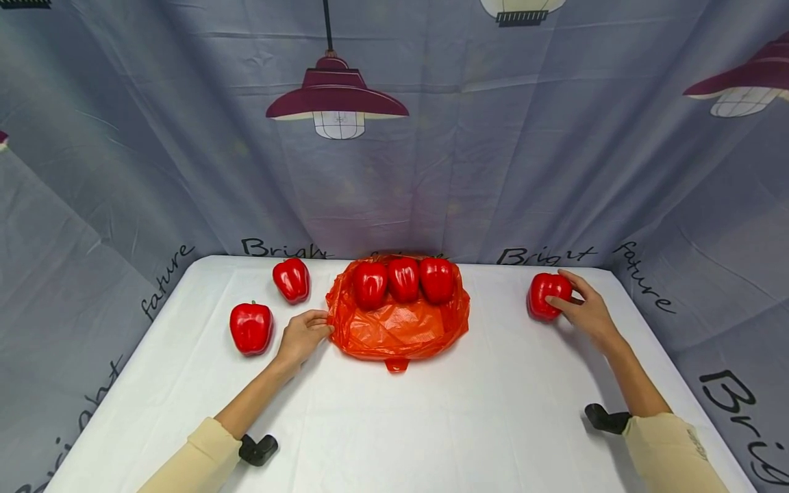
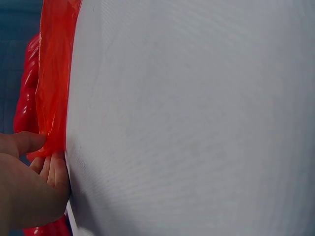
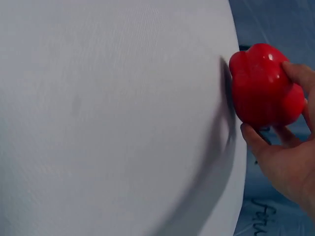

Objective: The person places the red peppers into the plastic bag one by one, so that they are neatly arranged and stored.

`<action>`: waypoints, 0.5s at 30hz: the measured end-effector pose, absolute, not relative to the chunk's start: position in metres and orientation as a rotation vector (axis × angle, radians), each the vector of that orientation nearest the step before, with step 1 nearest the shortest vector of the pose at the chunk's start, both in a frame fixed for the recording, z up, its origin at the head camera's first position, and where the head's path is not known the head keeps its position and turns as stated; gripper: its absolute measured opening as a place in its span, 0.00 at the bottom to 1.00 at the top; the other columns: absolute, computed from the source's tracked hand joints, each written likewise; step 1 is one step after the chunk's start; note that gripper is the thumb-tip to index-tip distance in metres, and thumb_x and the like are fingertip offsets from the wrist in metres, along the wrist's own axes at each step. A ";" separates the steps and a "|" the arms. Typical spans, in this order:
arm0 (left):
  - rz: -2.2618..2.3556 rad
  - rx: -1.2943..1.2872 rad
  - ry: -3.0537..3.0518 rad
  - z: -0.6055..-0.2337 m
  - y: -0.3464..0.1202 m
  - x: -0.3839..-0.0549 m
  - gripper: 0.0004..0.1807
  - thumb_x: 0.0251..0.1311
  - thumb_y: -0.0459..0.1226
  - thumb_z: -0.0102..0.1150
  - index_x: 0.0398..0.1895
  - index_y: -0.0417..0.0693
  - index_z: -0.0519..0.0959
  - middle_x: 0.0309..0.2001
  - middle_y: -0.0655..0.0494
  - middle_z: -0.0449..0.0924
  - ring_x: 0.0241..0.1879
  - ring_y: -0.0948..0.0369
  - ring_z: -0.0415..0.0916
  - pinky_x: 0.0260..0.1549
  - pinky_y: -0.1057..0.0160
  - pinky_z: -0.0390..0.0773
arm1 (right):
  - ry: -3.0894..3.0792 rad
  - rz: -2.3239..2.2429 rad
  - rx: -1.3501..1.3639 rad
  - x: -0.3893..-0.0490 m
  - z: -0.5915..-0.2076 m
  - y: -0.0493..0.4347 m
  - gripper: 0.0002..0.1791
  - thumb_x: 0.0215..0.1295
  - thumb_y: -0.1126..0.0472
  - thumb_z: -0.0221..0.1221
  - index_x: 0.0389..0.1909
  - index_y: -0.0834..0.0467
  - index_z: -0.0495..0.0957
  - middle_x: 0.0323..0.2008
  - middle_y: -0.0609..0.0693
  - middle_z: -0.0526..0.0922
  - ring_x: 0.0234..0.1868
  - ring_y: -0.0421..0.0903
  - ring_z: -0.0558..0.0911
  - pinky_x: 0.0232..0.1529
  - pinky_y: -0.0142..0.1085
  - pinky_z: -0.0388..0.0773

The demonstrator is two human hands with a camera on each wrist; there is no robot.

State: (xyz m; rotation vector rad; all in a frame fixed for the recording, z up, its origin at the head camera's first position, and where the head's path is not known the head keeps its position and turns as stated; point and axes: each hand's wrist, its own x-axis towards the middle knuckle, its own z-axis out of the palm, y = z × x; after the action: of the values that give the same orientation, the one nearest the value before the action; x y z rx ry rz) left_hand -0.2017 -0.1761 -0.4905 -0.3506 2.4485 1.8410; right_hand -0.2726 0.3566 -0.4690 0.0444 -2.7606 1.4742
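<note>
An orange-red plastic bag (image 1: 401,332) lies opened wide in the middle of the white table, with three red bell peppers (image 1: 403,279) side by side at its far end. My left hand (image 1: 302,337) pinches the bag's left rim between thumb and fingers; the left wrist view shows the film (image 2: 55,83) caught there. Far to the right, my right hand (image 1: 584,309) grips another red bell pepper (image 1: 542,296), fingers and thumb around its right side. In the right wrist view this pepper (image 3: 263,88) is close over the tabletop, its shadow beside it.
Left of the bag, one bell pepper (image 1: 292,280) lies near the back edge and another (image 1: 251,329) stands closer to me, stem up. Grey-blue printed curtains (image 1: 431,171) hang behind and beside the white table (image 1: 431,438).
</note>
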 end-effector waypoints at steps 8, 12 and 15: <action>1.836 -0.350 2.458 -0.491 -0.176 -0.202 0.17 0.63 0.28 0.61 0.55 0.33 0.79 0.49 0.41 0.82 0.50 0.51 0.78 0.45 0.67 0.79 | -2.735 1.546 0.161 -0.266 -0.448 0.330 0.40 0.70 0.54 0.61 0.78 0.57 0.54 0.73 0.68 0.56 0.68 0.70 0.60 0.52 0.33 0.77; 1.832 -0.353 2.454 -0.491 -0.175 -0.202 0.17 0.63 0.28 0.61 0.55 0.33 0.79 0.49 0.41 0.82 0.49 0.52 0.78 0.45 0.66 0.80 | -2.702 1.655 0.225 -0.264 -0.440 0.315 0.40 0.70 0.55 0.62 0.77 0.57 0.55 0.74 0.66 0.54 0.67 0.70 0.60 0.44 0.24 0.76; 1.827 -0.351 2.459 -0.491 -0.175 -0.201 0.17 0.62 0.28 0.61 0.55 0.34 0.79 0.49 0.41 0.82 0.49 0.52 0.78 0.45 0.66 0.79 | -2.690 1.703 0.259 -0.262 -0.434 0.303 0.40 0.69 0.56 0.62 0.77 0.56 0.56 0.74 0.65 0.55 0.67 0.69 0.61 0.44 0.26 0.78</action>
State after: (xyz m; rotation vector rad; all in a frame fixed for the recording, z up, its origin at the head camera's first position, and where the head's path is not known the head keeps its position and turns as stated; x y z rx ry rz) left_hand -0.2013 -0.1752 -0.4910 -0.3511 2.4588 1.8272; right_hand -0.2624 0.3035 -0.4340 0.2593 -2.6898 1.7029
